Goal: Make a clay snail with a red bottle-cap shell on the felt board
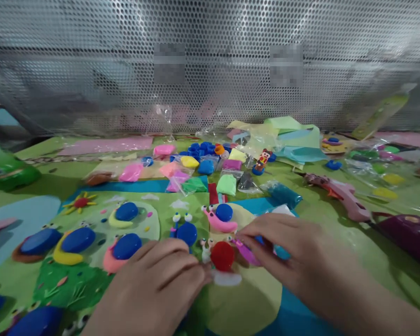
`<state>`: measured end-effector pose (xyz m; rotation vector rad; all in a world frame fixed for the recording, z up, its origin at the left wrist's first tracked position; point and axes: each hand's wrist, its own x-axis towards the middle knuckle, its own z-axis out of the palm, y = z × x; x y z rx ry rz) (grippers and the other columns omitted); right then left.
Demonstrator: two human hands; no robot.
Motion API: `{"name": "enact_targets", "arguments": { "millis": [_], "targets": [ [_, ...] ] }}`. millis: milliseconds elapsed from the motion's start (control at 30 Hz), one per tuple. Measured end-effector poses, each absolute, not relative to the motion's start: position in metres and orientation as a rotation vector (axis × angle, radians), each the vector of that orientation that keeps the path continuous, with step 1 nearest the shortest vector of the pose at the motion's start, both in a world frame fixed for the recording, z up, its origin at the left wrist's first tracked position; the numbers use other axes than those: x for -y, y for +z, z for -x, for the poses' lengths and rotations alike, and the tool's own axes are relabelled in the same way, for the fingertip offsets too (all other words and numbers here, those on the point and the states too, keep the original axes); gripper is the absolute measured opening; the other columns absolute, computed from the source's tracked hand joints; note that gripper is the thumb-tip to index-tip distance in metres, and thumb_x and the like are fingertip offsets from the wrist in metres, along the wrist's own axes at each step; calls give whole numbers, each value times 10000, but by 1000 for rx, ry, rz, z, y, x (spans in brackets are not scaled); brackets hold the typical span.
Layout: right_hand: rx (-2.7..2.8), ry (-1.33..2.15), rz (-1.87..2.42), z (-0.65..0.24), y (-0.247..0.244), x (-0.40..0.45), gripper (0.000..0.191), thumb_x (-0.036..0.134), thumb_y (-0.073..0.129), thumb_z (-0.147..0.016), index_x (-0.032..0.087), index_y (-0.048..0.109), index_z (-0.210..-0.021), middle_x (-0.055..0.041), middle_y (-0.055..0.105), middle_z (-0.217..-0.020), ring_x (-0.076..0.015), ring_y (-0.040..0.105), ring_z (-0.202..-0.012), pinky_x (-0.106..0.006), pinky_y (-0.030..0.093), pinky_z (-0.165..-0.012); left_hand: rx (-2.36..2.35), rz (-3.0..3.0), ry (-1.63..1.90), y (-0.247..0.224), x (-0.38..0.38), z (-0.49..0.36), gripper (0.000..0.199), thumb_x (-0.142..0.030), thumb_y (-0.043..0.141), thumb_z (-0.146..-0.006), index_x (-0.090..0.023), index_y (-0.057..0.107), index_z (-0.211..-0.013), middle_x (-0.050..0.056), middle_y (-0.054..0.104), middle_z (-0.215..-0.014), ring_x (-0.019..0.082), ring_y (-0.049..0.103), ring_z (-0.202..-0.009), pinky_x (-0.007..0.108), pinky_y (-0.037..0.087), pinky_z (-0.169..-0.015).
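Note:
Just left of a red bottle cap [222,255], my left hand [157,280] has its fingers curled together. Their tips meet the end of a white clay strip [227,279] below the cap; whatever is between them is hidden. My right hand [283,247] pinches the head end of a purple clay snail [245,252], whose right side is partly covered by my fingers. Above lies a pink clay snail [220,223] with a blue cap. A blue-capped snail with stalk eyes [186,232] stands beyond my left hand.
More blue-capped clay snails [79,240] cover the green board at left. Bags of coloured clay [227,185] and blue caps lie behind. At right are a pink glue gun [350,198] and a maroon object [406,235]. A green bottle [7,163] stands left; a perforated metal panel [210,60] closes the back.

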<state>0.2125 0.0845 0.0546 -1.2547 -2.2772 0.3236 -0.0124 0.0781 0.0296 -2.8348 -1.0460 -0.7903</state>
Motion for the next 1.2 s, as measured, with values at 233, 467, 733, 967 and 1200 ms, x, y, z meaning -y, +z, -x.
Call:
{"name": "enact_targets", "arguments": {
  "millis": [233,467,733,967,1200],
  "targets": [
    [2364,320,1249,-211,49,-85,178,226,457,-859,237,634,-874,-1,645,-769,-130,587,-669,-238,461,-605,1007,2706,-808,26,-73,12,359,-244,286,-932,-243,607,-773,-29,650,-710,158,569,-764,285,415,-656],
    [2370,295,1240,-211,49,-82,167,234,467,-857,239,633,-878,1,646,-762,-126,586,-655,-231,456,-590,995,2685,-758,30,-74,5,411,-245,204,-950,-216,563,-751,-35,639,-717,158,534,-725,313,357,-638],
    [2381,262,1240,-212,51,-81,183,245,456,-863,233,638,-882,-17,644,-758,-129,583,-652,-227,451,-583,930,2629,-679,31,-72,1,385,-181,242,-931,-219,560,-716,-14,626,-694,185,515,-726,349,332,-667],
    [2400,230,1252,-214,50,-81,199,245,445,-865,205,640,-866,-35,639,-721,-132,586,-637,-225,445,-578,949,2666,-702,27,-73,0,311,-193,292,-928,-216,570,-791,-23,639,-743,184,515,-784,350,322,-739],
    [2409,246,1252,-212,49,-80,177,237,458,-859,220,633,-883,-22,640,-744,-132,593,-641,-235,459,-586,986,2707,-756,23,-74,2,293,-237,309,-932,-237,571,-798,-40,649,-774,180,518,-814,351,318,-773]
  ]
}}
